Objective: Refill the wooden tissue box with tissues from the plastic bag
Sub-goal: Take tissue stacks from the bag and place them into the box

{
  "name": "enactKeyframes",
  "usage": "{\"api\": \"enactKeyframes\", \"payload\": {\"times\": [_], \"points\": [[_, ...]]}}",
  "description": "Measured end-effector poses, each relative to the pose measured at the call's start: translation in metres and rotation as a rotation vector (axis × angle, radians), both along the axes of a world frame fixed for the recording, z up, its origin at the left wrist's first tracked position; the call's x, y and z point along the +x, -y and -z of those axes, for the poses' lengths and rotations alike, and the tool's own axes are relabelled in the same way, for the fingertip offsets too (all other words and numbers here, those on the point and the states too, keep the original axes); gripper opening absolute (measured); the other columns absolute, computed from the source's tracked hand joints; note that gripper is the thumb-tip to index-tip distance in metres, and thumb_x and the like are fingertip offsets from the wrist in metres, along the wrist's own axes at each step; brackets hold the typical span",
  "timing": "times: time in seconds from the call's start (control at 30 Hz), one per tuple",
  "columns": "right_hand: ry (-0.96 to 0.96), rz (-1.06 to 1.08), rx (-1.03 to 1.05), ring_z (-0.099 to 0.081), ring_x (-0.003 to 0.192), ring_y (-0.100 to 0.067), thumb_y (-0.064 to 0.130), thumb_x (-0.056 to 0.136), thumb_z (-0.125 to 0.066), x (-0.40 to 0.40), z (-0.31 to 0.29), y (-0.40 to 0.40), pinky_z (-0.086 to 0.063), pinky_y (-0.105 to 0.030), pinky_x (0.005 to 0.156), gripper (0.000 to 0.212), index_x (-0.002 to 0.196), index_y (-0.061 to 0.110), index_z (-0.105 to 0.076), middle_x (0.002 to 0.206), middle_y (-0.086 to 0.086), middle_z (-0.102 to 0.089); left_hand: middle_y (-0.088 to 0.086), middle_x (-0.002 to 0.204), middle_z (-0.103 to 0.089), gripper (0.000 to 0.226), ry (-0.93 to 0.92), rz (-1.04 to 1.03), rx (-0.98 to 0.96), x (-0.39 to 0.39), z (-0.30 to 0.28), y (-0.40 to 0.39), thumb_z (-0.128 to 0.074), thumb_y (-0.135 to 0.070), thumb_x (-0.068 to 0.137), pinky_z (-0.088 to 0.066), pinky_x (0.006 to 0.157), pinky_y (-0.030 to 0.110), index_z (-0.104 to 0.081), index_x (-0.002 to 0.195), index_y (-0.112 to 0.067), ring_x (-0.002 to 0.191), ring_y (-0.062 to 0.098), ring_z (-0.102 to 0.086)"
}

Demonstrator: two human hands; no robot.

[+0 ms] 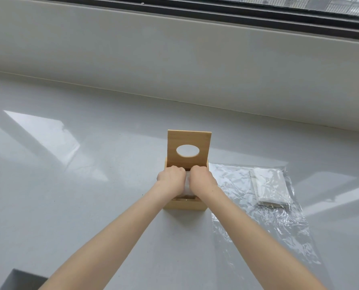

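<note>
Both hands are curled into loose fists and pressed knuckles-down into the open top of the wooden tissue box (185,204), which stands on the glossy grey table (90,185). The left hand (170,177) and the right hand (201,180) sit side by side, nearly touching, with a strip of white tissues (187,186) showing in the gap between them and just below the wrists. Whether the fingers are gripping the stack or only pushing it down cannot be told, as the fingertips are hidden inside the box.

Just beyond the knuckles the box's lid (188,148) stands upright, a flat wooden panel with an oval opening (187,151) cut through its middle.

To the right of the right hand a crinkled clear plastic bag (258,216) lies flat on the table, its near edge touching or just beside the box's right wall. Towards the far right part of the bag, well apart from the hands, rests a folded stack of white tissues under the plastic (268,187).

Beyond the hands, past the lid, a pale window ledge (174,59) rises from the back of the table.
</note>
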State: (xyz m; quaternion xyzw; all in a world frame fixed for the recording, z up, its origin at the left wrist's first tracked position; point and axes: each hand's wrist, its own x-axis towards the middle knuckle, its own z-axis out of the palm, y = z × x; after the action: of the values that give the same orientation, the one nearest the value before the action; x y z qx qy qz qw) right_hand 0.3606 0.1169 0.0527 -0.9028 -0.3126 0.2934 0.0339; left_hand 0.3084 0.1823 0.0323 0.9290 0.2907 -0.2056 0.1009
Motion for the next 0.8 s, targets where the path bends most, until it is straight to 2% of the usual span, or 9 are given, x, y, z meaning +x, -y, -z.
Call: {"api": "enactKeyframes", "payload": {"times": [0.07,0.13,0.2,0.23,0.33,0.57,0.7,0.77,0.8], "points": [[-0.047,0.002,-0.026,-0.060,0.110,-0.031,-0.007,0.088,-0.043,0.000,0.003,-0.002,-0.041,-0.030,0.059,0.030,0.063,0.009,-0.036,0.100,-0.011,-0.062,0.010,0.115,-0.063,0.024,-0.014,-0.021,-0.038,0.001,0.002,-0.001,-0.047,-0.005,0.087,-0.041,0.069,0.030,-0.057,0.108,-0.004,0.106,0.027,-0.061],[-0.068,-0.005,-0.043,-0.061,0.107,-0.030,-0.004,0.088,-0.043,-0.001,0.005,-0.005,-0.041,-0.029,0.065,0.017,0.077,0.006,-0.050,0.101,-0.010,-0.063,0.010,0.116,-0.063,0.025,-0.030,-0.023,-0.053,0.003,0.002,0.000,-0.045,-0.006,0.088,-0.041,0.069,0.030,-0.057,0.109,-0.005,0.107,0.027,-0.060],[-0.078,-0.005,-0.050,-0.060,0.103,-0.029,-0.003,0.088,-0.045,-0.001,0.005,-0.007,-0.041,-0.029,0.069,0.020,0.098,0.007,-0.058,0.092,-0.008,-0.060,0.009,0.118,-0.062,0.028,-0.061,-0.003,-0.044,0.005,0.000,0.002,-0.044,-0.005,0.088,-0.039,0.070,0.029,-0.056,0.113,-0.006,0.110,0.027,-0.059],[-0.079,-0.006,-0.058,-0.060,0.105,-0.029,-0.002,0.088,-0.045,-0.001,0.005,-0.007,-0.043,-0.030,0.070,0.024,0.106,0.005,-0.059,0.095,-0.009,-0.060,0.007,0.119,-0.061,0.029,-0.075,0.006,-0.027,0.005,-0.001,0.002,-0.044,-0.004,0.088,-0.038,0.071,0.028,-0.055,0.115,-0.007,0.111,0.026,-0.058],[-0.031,-0.035,-0.066,-0.058,0.113,-0.028,-0.001,0.090,-0.045,-0.001,0.004,-0.004,-0.048,-0.032,0.080,0.028,0.116,0.001,-0.056,0.121,-0.013,-0.060,0.005,0.121,-0.060,0.029,-0.096,0.022,0.021,0.005,-0.002,0.000,-0.047,-0.004,0.087,-0.036,0.071,0.026,-0.055,0.115,-0.007,0.111,0.024,-0.058],[0.008,-0.129,-0.110,-0.056,0.116,-0.026,0.000,0.090,-0.047,-0.002,0.006,-0.002,-0.049,-0.030,0.087,0.030,0.119,0.003,-0.056,0.125,-0.010,-0.059,0.009,0.122,-0.059,0.031,-0.139,0.063,0.032,0.002,-0.004,-0.001,-0.048,0.000,0.086,-0.040,0.073,0.030,-0.054,0.116,-0.005,0.113,0.026,-0.057],[-0.021,-0.155,-0.136,-0.059,0.112,-0.027,-0.002,0.090,-0.046,-0.004,0.005,0.003,-0.044,-0.029,0.075,0.028,0.116,0.002,-0.056,0.121,-0.011,-0.060,0.008,0.119,-0.061,0.027,-0.151,0.097,0.050,-0.005,0.001,-0.001,-0.043,-0.003,0.089,-0.038,0.070,0.030,-0.056,0.113,-0.007,0.109,0.026,-0.059],[-0.056,-0.170,-0.149,-0.060,0.105,-0.029,-0.004,0.089,-0.044,-0.004,0.004,0.004,-0.040,-0.030,0.071,0.021,0.105,0.001,-0.057,0.108,-0.010,-0.062,0.008,0.116,-0.061,0.025,-0.143,0.106,0.037,-0.008,0.004,0.000,-0.043,-0.003,0.089,-0.037,0.069,0.029,-0.057,0.110,-0.007,0.106,0.026,-0.059],[-0.058,-0.184,-0.150,-0.059,0.094,-0.029,-0.005,0.089,-0.043,-0.003,0.002,0.006,-0.039,-0.029,0.070,0.015,0.089,0.002,-0.056,0.093,-0.008,-0.059,0.009,0.114,-0.062,0.024,-0.122,0.107,0.030,-0.010,0.004,0.000,-0.043,-0.003,0.089,-0.036,0.068,0.030,-0.057,0.108,-0.006,0.105,0.027,-0.059]]}}
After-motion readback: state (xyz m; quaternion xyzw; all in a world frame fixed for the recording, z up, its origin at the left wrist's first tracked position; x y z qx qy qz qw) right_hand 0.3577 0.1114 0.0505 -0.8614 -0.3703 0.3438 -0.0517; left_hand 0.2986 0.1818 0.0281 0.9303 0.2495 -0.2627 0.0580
